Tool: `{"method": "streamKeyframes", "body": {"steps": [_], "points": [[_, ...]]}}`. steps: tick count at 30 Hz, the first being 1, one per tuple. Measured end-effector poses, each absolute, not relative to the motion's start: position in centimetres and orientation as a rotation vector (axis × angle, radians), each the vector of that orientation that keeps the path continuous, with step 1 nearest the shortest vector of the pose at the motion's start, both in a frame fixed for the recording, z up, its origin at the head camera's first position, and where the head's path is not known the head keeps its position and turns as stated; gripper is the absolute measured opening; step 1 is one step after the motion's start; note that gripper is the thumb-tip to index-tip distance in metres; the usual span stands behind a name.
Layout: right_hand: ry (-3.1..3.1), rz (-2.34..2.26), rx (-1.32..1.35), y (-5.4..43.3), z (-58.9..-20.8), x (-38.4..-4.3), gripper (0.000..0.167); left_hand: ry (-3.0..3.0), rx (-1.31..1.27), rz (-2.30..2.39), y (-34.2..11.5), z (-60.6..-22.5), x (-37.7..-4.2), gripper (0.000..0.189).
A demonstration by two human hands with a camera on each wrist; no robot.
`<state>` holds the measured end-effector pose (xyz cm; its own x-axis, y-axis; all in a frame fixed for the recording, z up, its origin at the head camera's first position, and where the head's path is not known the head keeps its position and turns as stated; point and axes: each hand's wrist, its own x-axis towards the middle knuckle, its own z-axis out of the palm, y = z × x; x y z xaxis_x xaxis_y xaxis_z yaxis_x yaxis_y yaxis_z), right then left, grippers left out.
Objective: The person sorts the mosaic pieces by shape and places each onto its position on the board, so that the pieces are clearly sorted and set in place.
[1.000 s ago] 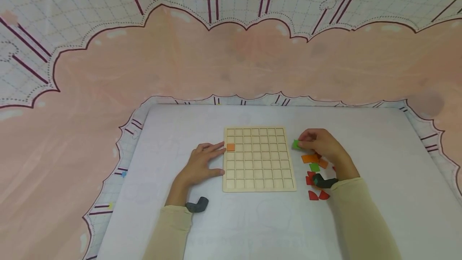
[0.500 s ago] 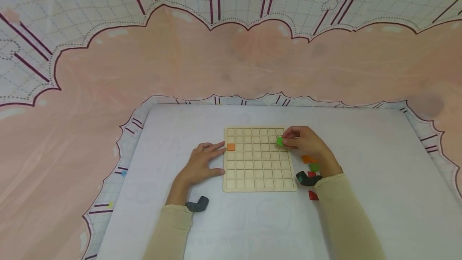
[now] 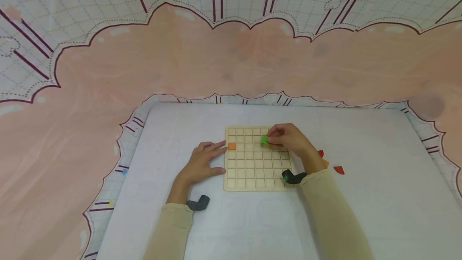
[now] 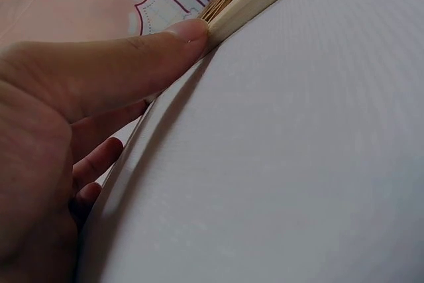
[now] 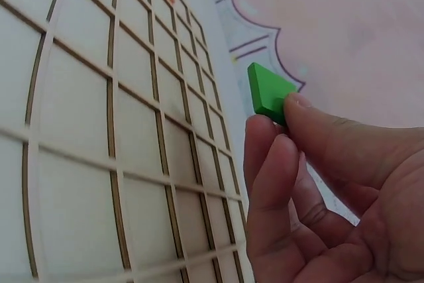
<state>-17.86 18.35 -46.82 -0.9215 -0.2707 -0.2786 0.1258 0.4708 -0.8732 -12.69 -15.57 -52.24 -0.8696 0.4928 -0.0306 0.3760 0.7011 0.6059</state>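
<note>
I'm seeing the right-hand grip [image 3: 291, 141] pinching a green tile [image 5: 270, 91] over the gridded board [image 3: 250, 164], leaving the tile's far edges free, while the left-hand grip [image 3: 199, 164], fingers spread, is touching the board's left edge, perhaps steadying it, pressure being unclear.

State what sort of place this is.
Perhaps an indoor play corner: a white tabletop bears a gridded wooden board, with a pink, star-patterned covering beyond.
</note>
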Motion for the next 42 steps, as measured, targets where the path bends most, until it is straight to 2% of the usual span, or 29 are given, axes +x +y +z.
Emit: {"method": "streamKeyframes", "body": {"steps": [20,32,42], "points": [[2.187,-1.573,-0.027,11.9,-48.0,-19.1,0.017,2.718,0.68,0.888,-15.8,-52.1,-12.9,0.077],[2.131,-1.599,0.09,11.0,-49.6,-19.1,0.019,2.723,0.694,0.892,-15.6,-52.6,-12.7,0.076],[2.22,-1.507,0.075,10.6,-50.1,-19.2,0.017,2.726,0.69,0.891,-15.6,-52.5,-12.7,0.077]]}}
